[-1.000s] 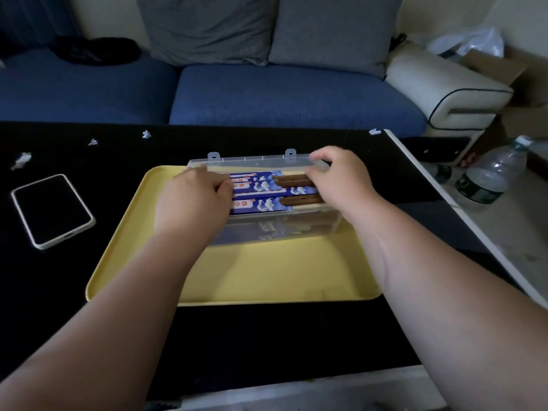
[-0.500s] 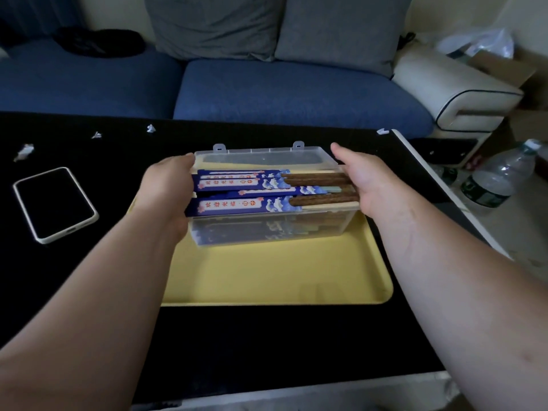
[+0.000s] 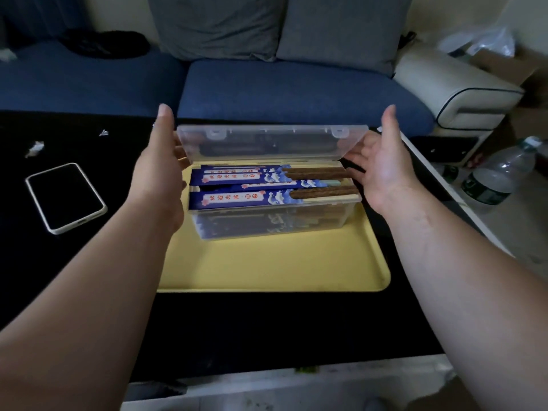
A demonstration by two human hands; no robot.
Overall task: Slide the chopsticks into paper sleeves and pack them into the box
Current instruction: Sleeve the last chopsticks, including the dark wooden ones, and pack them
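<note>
Box centre frame on yellow tray, sleeved chopsticks packed inside. Lid half-raised, thin clear plastic: likely light, flexy, slick; take it by both ends. Left hand and right hand: fingers apart, tips touching lid ends.

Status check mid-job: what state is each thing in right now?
Box: on tray, open.
Lid: half raised.
Chopsticks: sleeved, lying in box, brown ends sticking out.
Phone: face up, screen dark.
Bottle: upright, capped.
Left hand: open, at lid's left end.
Right hand: open, at lid's right end.
</note>
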